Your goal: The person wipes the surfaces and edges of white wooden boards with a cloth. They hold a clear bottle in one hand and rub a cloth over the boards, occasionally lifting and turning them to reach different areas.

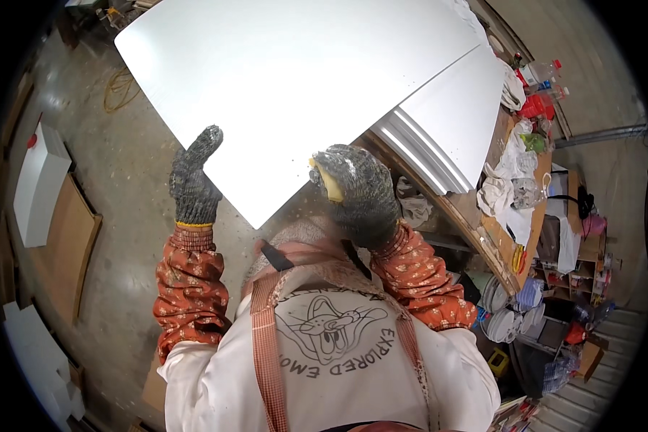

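**White shirt (331, 392) nearest the lens; white panel (281, 93) just ahead, a gloved hand at each side of its near corner**

Left hand (194, 180): grey knit glove, yellow cuff edge. One digit lies over the panel's top face, rest of the hand at and below the left edge, so it grips the edge. Fingers underneath are hidden.

Right hand (360, 187): matching glove, fingers closed around a yellow piece (330, 186), which sits at the panel's right edge. Can't tell if it touches the panel. Lower part of this glove is blurred.

Panel: large, smooth, flat face toward the camera, near corner pointing at the wearer, far part cut off by the top of the view. Small specks on its right side.

Next out: orange-red patterned sleeves (191, 288) on both forearms, checked straps (266, 345) over the shirt, cartoon print on its back or front, can't tell which.

Right: second white panel (446, 108) partly under the first, with layered white edges (425, 155) below it, on a wooden bench (498, 241). White cloths (495, 194) and bottles (547, 70) further along. Round discs (502, 324) heaped past the bench's near end.

Left: concrete floor (122, 165) with a yellow cord (122, 90), white slabs (39, 183) on a brown board (65, 252), more white pieces (39, 360) nearer.
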Tool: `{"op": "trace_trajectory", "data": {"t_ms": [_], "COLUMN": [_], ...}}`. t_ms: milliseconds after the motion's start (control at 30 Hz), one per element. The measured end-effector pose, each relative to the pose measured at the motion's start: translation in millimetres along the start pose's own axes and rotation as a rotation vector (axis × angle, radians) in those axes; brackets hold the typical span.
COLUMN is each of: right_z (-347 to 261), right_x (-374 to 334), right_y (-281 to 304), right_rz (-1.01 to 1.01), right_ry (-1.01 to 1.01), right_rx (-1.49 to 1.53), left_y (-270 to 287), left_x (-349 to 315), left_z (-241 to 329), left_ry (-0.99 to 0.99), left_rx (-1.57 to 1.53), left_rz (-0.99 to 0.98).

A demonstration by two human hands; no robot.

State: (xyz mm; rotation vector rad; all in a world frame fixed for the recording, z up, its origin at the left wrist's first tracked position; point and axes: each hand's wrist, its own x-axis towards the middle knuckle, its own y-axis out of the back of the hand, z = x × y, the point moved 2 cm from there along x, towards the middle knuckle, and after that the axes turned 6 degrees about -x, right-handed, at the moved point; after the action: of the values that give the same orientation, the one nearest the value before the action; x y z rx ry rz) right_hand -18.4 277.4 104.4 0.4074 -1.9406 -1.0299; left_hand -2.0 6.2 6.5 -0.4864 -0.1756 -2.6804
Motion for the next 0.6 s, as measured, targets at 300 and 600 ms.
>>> {"op": "trace_trajectory", "data": {"t_ms": [300, 600], "right_z": [-19.5, -0.9], "right_x": [2.8, 1.0], "right_y": [2.4, -5.1], "right_rz": [0.006, -0.106], "right_ry": [0.070, -0.014], "right_rx": [-0.235, -0.369], "left_y": [-3.3, 0.1], "left_x": [-0.7, 2.8], "left_z": [2.2, 24.2], "left_ry": [0.176, -0.406], "left_rx": [-0.202, 0.639], "left_rz": [0.016, -0.138]}}
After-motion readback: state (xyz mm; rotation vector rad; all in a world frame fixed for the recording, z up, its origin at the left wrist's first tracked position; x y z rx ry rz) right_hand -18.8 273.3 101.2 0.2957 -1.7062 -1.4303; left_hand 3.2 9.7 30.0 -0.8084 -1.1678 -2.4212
